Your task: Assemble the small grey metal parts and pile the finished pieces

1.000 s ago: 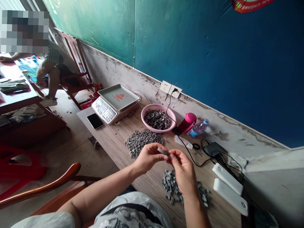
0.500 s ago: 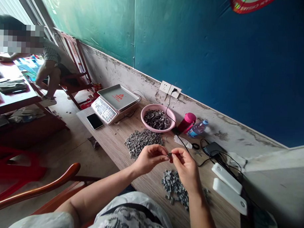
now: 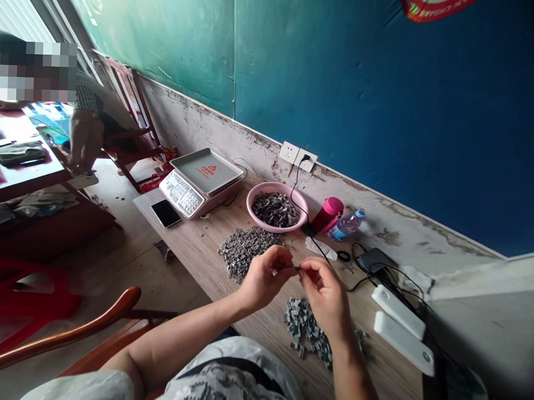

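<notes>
My left hand [image 3: 264,278] and my right hand [image 3: 325,289] meet fingertip to fingertip over the table, both closed in a pinch. Between them is a small dark grey piece [image 3: 296,269], mostly covered by the fingers and too small to name. Beyond my left hand spreads a heap of small grey pieces [image 3: 243,249]. A second pile of flat, blocky grey pieces [image 3: 304,324] lies under and beside my right wrist. The pink plastic basket [image 3: 254,213], behind the first heap, holds dark curved strips [image 3: 276,209].
A weighing scale [image 3: 206,174] and a phone [image 3: 165,213] are on the table's left end. Along the wall stand a pink-capped bottle [image 3: 329,214] and a water bottle [image 3: 347,225]. Cables, a black box [image 3: 376,260] and white devices [image 3: 398,311] lie right. A person [image 3: 88,112] sits far left.
My left fingers have curled and tilted, with the hand slightly higher; the fingertips stay together around the small piece. The person at far left has leaned a little.
</notes>
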